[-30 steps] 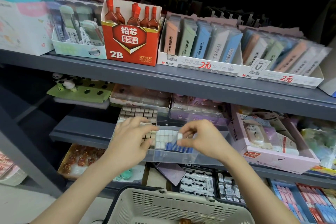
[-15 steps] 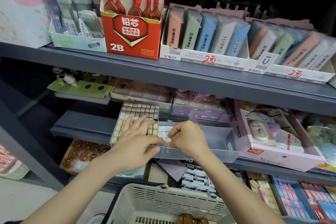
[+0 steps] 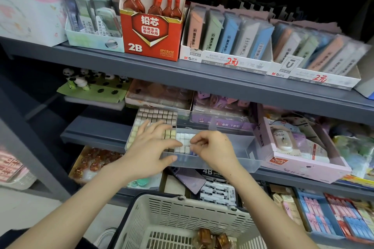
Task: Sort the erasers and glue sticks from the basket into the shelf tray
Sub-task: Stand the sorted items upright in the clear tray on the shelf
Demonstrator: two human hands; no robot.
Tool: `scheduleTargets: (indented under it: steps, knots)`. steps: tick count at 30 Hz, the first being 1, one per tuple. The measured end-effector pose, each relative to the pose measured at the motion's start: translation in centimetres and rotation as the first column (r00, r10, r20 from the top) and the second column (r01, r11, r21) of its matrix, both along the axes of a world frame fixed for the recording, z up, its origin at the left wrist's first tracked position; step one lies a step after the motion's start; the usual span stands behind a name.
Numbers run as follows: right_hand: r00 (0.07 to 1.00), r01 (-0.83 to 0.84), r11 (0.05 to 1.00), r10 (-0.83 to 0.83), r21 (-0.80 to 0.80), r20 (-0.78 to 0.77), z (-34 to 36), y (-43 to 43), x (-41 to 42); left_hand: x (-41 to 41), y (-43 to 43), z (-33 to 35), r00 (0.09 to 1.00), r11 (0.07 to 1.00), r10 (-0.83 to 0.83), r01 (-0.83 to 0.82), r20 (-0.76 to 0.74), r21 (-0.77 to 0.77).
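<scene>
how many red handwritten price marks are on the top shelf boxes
2. One price mark is on the white box right of the red 2B box; the second price mark is on the next white box rightward. Others may be hidden elsewhere.

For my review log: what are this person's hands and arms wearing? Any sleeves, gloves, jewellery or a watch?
The left forearm and right forearm are bare to the frame's edge, with no sleeves showing. The left hand and right hand wear no gloves, rings or watch. A dark patch at the lower left corner may be clothing; I cannot tell.
</scene>
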State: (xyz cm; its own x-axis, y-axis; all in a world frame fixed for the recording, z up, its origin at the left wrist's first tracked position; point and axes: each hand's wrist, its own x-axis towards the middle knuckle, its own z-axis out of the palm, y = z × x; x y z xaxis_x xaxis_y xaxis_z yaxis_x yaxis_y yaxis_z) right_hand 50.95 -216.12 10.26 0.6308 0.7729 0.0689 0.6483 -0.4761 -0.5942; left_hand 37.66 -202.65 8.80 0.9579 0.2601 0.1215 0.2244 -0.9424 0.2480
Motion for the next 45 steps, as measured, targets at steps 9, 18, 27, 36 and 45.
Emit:
scheduleTargets:
  steps: [9, 18, 27, 36, 45]
  knots:
    - [0.861, 0.216, 0.941, -0.057, 0.26, -0.505, -3.5, -10.6, -6.5, -6.4, -3.3, -3.1, 0.9, 0.985, 0.151, -0.101, 0.409, -0.141]
    - [0.523, -0.156, 0.9, -0.275, -0.407, -0.807, -24.3, -13.7, -16.0, -15.2, -6.3, -16.9, 0.956, 0.956, 0.293, -0.294, 0.016, 0.009]
    - [0.562, -0.353, 0.849, -0.144, -0.393, -0.814, -30.0, -9.2, -20.9, -16.8, -7.8, -21.5, 0.877, 0.855, 0.48, -0.464, 0.017, -0.229]
    - [0.777, -0.33, 0.794, -0.078, -0.51, -0.625, -31.8, -7.8, -22.1, -16.6, -7.9, -21.5, 0.872, 0.851, 0.489, -0.469, 0.029, -0.234]
    - [0.643, -0.292, 0.879, -0.111, -0.377, -0.758, -32.0, -8.7, -21.5, -16.6, -7.9, -21.5, 0.864, 0.832, 0.503, -0.479, 0.015, -0.28]
